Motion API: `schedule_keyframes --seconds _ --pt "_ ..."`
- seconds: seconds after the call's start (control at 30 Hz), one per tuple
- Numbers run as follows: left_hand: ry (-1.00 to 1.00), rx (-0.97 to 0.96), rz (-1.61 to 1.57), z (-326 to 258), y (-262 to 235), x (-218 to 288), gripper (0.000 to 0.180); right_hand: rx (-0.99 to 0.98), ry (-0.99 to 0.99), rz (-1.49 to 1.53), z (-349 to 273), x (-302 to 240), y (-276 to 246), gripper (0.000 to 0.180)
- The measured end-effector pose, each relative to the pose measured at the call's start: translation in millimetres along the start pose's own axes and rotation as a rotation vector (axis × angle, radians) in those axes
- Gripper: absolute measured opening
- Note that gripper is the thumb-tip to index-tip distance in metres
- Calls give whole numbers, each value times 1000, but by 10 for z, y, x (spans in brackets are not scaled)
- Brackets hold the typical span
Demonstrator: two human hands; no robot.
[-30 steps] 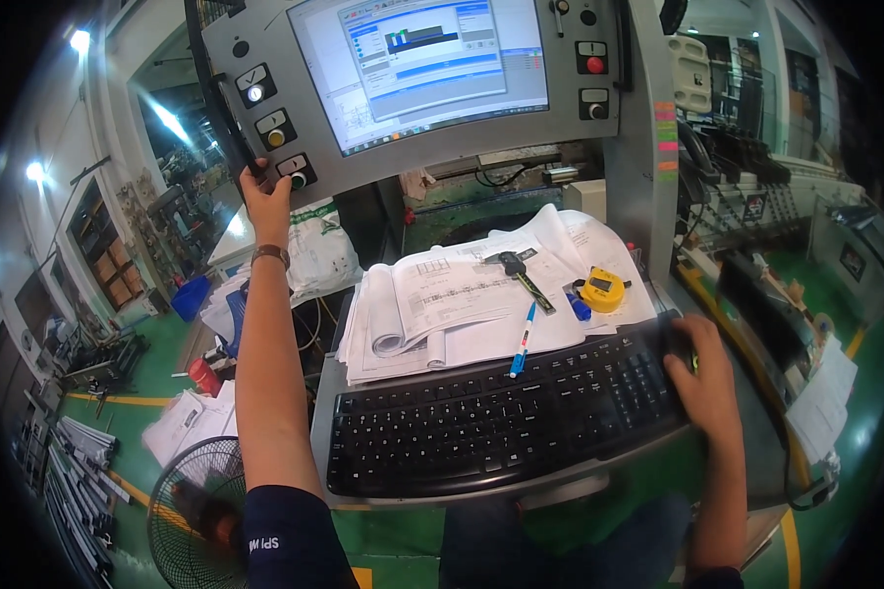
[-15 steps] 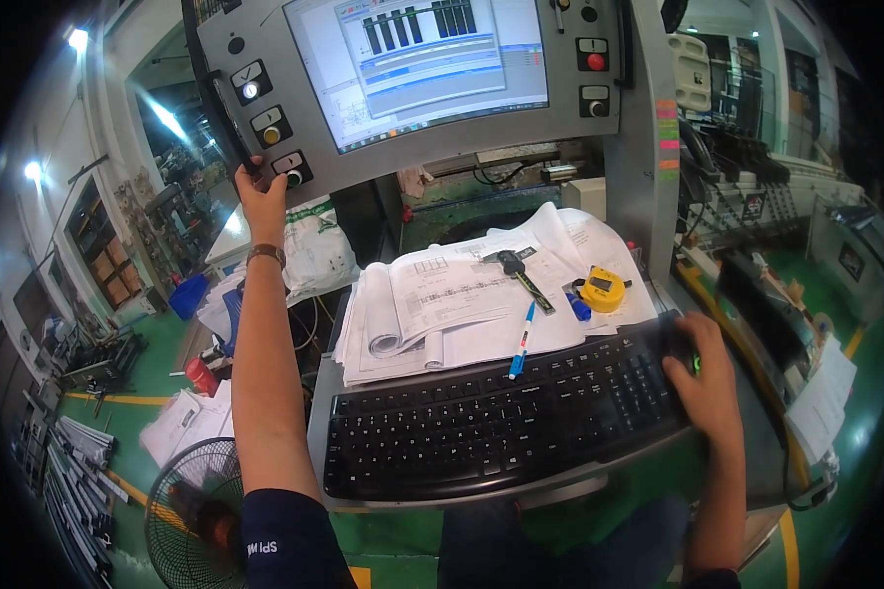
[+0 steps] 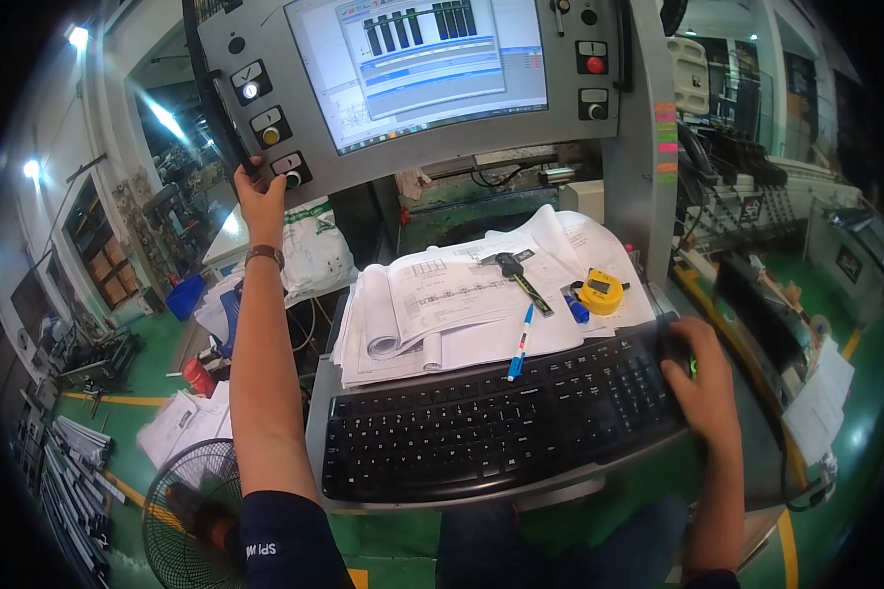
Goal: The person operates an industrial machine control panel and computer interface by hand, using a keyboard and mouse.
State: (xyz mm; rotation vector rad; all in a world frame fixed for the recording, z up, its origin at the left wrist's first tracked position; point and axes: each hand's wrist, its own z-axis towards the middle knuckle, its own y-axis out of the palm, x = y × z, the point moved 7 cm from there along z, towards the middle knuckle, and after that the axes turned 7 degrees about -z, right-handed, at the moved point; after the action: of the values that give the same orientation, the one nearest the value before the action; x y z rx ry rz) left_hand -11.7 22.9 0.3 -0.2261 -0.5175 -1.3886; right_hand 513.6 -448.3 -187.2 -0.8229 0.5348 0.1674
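My left hand (image 3: pixel 263 196) reaches up to the lower left corner of a grey control panel (image 3: pixel 403 162). Its fingers curl round the lower end of a black handle (image 3: pixel 228 123), while the thumb rests on a green push button (image 3: pixel 293 181). At the right end of a black keyboard (image 3: pixel 462 432), my right hand (image 3: pixel 699 378) is closed over a dark computer mouse (image 3: pixel 693 366); most of it is hidden, with a bit of green showing. A lit screen (image 3: pixel 427 69) in the panel shows a window with dark upright bars.
Behind the keyboard lie paper drawings (image 3: pixel 442 294) with a caliper (image 3: pixel 523 280), a blue-and-white pen (image 3: pixel 522 344) and a yellow tape measure (image 3: pixel 601 291) on them. A red button (image 3: pixel 595 65) sits right of the screen. A fan (image 3: pixel 192 510) stands at lower left.
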Motion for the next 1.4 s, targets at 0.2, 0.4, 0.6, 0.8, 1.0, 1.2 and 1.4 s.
schedule_keyframes --seconds 0.2,0.4,0.6,0.8,1.0,1.2,1.4 --pt "-5 -18 -50 13 -8 -7 56 49 18 -38 -12 62 -25 50" --pt "-20 -4 -32 -8 1 16 58 53 37 -24 -17 76 -25 50" --pt "-19 15 -17 -37 17 59 58 31 107 15 -21 92 -19 53" --pt "-15 -4 -45 -21 15 58 57 46 76 -3 -17 67 -31 51" --pt "-8 0 -45 -23 25 38 56 42 73 19 -21 72 -38 49" --pt "-13 3 -28 -5 -5 20 56 33 74 23 -10 102 -6 47" --pt "-15 6 -47 -6 21 24 56 70 8 -43 -18 91 -23 46"
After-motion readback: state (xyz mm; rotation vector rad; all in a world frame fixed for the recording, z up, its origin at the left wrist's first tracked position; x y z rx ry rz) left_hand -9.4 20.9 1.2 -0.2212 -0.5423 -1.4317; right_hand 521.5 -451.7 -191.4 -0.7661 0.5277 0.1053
